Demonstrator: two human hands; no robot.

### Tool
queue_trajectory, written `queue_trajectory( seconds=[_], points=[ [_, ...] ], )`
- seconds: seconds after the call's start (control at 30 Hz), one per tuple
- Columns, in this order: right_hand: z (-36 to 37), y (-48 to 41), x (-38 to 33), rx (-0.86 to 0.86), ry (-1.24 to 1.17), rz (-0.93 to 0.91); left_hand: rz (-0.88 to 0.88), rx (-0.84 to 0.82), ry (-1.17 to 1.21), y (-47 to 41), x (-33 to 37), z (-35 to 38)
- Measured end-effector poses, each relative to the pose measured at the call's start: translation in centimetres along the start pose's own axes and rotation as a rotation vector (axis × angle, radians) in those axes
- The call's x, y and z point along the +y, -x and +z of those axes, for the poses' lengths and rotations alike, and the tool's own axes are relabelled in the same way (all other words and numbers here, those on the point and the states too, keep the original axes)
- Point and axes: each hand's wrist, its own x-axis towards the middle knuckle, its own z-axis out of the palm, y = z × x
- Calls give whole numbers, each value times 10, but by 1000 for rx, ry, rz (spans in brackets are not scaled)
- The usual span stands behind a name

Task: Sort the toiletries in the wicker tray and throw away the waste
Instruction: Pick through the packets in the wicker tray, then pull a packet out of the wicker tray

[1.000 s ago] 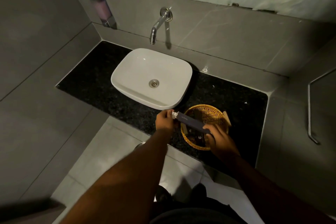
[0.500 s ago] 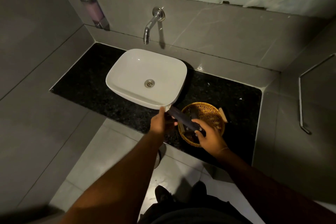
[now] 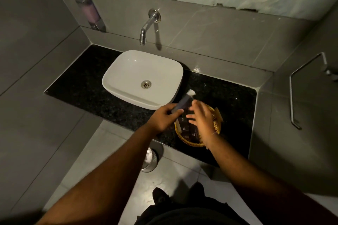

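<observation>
Grey-tiled washroom with a black stone counter (image 3: 87, 86) across mid-frame, viewed from above. At the bottom edge, dark shoes (image 3: 161, 196) on the pale floor; just above them, left of centre, a metal bin (image 3: 150, 160) stands under the counter's front edge. Both bare forearms rise from the lower corners and meet near centre. Left hand (image 3: 164, 117): fingers curled around the near end of a dark tube (image 3: 182, 101), which slants up and right to a white cap (image 3: 191, 93) close to the basin's right corner (motion blur softens the outline). Right hand (image 3: 201, 118): fingers spread and loosely extended over the tray, clasping nothing; whether the fingertips touch the tube cannot be told. Wicker tray (image 3: 190, 143): round, at the counter's front edge, right of centre, largely covered by the right hand; several dark sachets (image 3: 184, 126) with small pale emblems lie inside. Behind the hands, a white basin (image 3: 142, 78) with a central drain (image 3: 146, 84). On the rear wall, a chrome spout (image 3: 146, 27) above the basin; a soap dispenser (image 3: 90, 12) in the upper left. A metal rail (image 3: 292, 100) on the right wall.
</observation>
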Motion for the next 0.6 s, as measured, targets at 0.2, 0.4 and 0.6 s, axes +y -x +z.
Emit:
queue_trajectory(
  seconds=[0.2, 0.4, 0.6],
  points=[
    [-17, -16, -13, -112, 31, 359, -60, -185, -682, 1, 32, -19],
    [-20, -3, 23, -88, -88, 550, -66, -347, -1182, 4, 65, -13],
    [-12, 11, 41, -120, -139, 646, -120, -417, -1369, 5, 83, 10]
  ],
)
